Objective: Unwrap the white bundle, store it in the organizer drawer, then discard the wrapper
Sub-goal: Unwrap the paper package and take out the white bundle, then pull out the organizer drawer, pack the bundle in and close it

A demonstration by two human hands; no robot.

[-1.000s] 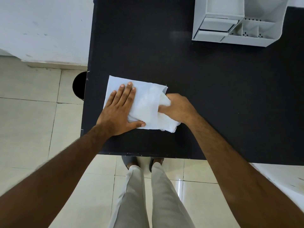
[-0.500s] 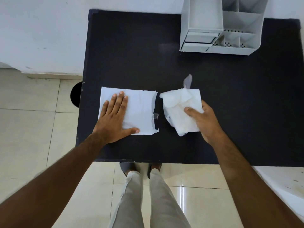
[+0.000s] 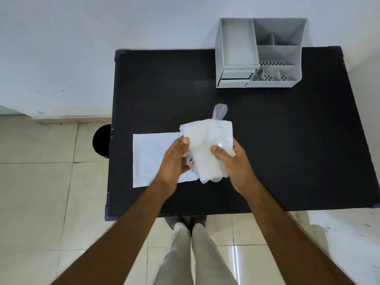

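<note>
The white bundle [image 3: 207, 145], soft and crumpled with a clear plastic flap sticking up at its far end, is held above the black table [image 3: 267, 140]. My right hand [image 3: 234, 163] grips its right side, thumb on top. My left hand [image 3: 174, 159] holds its left edge with the fingertips. A flat white wrapper sheet [image 3: 150, 159] lies on the table under my left hand. The grey organizer [image 3: 259, 54] stands at the table's far right, with two shut drawers [image 3: 236, 78] at its front left.
A round black bin [image 3: 101, 140] stands on the tiled floor beside the table's left edge. A white wall runs behind the table. My legs and feet show below the table's near edge.
My left hand has lifted off the flat sheet and taken hold of the bundle's left edge. My right hand raised the bundle toward the middle. The camera tilted up.
</note>
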